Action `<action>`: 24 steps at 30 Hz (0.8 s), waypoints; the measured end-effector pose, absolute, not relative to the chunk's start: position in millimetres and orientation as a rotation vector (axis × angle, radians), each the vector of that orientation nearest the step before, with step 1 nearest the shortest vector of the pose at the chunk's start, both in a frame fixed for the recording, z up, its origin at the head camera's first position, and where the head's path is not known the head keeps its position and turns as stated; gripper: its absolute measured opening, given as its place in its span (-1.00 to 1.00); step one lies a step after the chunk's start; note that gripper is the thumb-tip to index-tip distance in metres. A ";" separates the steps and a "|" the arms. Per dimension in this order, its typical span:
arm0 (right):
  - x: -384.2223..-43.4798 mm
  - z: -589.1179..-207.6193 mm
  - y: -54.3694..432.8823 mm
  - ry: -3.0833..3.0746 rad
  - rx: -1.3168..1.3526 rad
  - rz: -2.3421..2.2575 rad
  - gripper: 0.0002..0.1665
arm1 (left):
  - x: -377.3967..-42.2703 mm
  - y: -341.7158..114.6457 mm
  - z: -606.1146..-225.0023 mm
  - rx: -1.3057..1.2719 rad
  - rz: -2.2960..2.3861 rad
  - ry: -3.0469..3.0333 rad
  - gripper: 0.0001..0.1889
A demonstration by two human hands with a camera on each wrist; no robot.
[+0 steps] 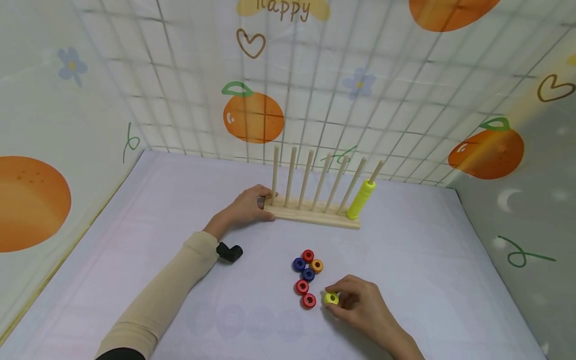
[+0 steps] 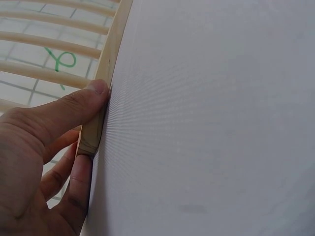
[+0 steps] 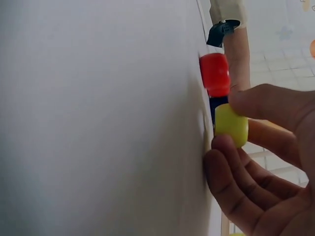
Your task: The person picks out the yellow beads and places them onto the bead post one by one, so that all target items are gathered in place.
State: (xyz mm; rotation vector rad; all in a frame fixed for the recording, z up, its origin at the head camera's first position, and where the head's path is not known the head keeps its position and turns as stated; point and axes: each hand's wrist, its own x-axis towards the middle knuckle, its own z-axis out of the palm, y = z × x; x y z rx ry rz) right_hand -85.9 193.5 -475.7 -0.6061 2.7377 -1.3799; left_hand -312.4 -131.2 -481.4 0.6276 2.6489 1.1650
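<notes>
A wooden peg rack [image 1: 315, 216] stands at the back of the table with several upright pegs. Yellow beads [image 1: 361, 200] are stacked on its rightmost peg; the other pegs are bare. My left hand [image 1: 247, 206] grips the left end of the base; in the left wrist view the thumb lies along the front edge of the wooden base [image 2: 93, 129]. Between thumb and fingers of my right hand [image 1: 364, 305] is a yellow bead [image 1: 331, 298], its hole facing up. In the right wrist view the pinched yellow bead [image 3: 231, 126] overlaps a red bead's neighbour.
Left of my right hand lie loose beads: red [image 1: 308, 300], dark blue [image 1: 308, 274] and orange [image 1: 317, 265]. A black wrist-worn piece [image 1: 230, 252] sits by the left sleeve [image 1: 171, 285]. A printed curtain over a wire grid [image 1: 189, 100] closes off the back.
</notes>
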 end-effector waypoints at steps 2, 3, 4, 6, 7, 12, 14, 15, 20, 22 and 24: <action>-86.5 -474.9 195.4 2.748 -0.597 -1.366 -0.66 | -313.0 -131.3 -481.5 0.628 1.165 2.648 -0.19; -86.8 -474.3 196.5 2.754 -0.594 -1.361 -0.66 | -313.4 -131.4 -481.8 0.629 1.166 2.647 -0.19; -87.0 -473.6 197.6 2.759 -0.594 -1.359 -0.66 | -313.8 -131.4 -481.9 0.632 1.165 2.648 -0.20; -87.5 -472.2 200.1 2.776 -0.591 -1.350 -0.66 | -314.4 -131.3 -481.8 0.635 1.161 2.650 -0.20; -88.0 -471.5 201.4 2.785 -0.586 -1.349 -0.66 | -314.5 -131.1 -481.4 0.637 1.161 2.651 -0.19; -91.2 -466.9 209.9 2.825 -0.599 -1.353 -0.65 | -314.8 -130.7 -480.6 0.634 1.151 2.663 -0.20; -93.1 -464.4 213.9 2.842 -0.600 -1.344 -0.66 | -315.3 -130.9 -480.8 0.634 1.144 2.670 -0.21; -94.2 -463.1 215.8 2.852 -0.596 -1.339 -0.66 | -315.4 -131.0 -480.9 0.634 1.142 2.672 -0.22; -98.4 -457.5 224.4 2.912 -0.600 -1.311 -0.64 | -315.4 -130.6 -481.1 0.649 1.166 2.674 -0.24; -99.4 -456.2 227.4 2.933 -0.618 -1.307 -0.64 | -314.8 -130.2 -481.7 0.650 1.185 2.660 -0.25; -100.3 -454.8 230.2 2.950 -0.641 -1.302 -0.63 | -314.2 -130.0 -482.1 0.651 1.200 2.644 -0.25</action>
